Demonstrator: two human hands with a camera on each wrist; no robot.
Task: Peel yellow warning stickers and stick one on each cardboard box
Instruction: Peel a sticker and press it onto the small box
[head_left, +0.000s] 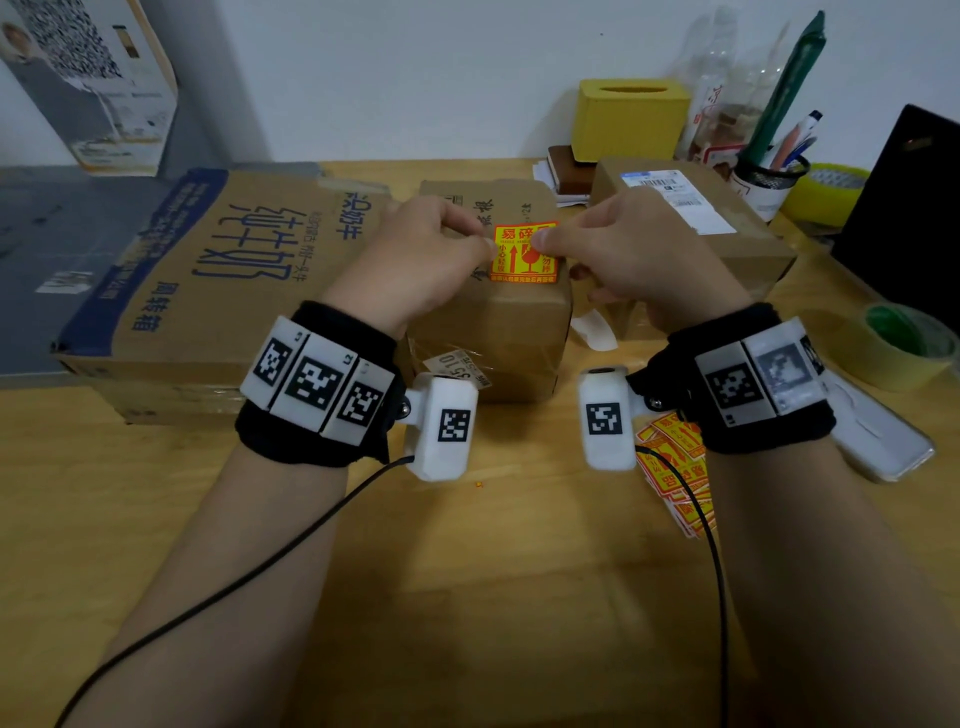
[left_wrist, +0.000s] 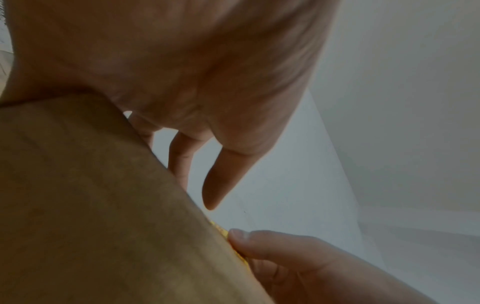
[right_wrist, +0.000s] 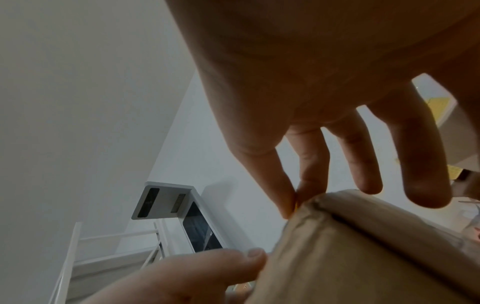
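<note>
Looks like a small office packing desk: wooden table (head_left: 467, 597), shipping boxes (head_left: 691, 208), tape roll (head_left: 906, 345), pen cup (head_left: 769, 179), tissue box (head_left: 628, 119).

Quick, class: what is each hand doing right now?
Left hand: pinches the sticker's left edge on the middle box.
Right hand: pinches the sticker's right edge.

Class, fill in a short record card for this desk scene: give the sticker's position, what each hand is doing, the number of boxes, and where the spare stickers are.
sticker: yellow warning sticker on top of the middle cardboard box
left hand: pinches the sticker's left edge
right hand: pinches the sticker's upper right corner
boxes: three; large milk carton box on the left, parcel box on the right
spare stickers: pile on the wooden desk under the right wrist
</note>
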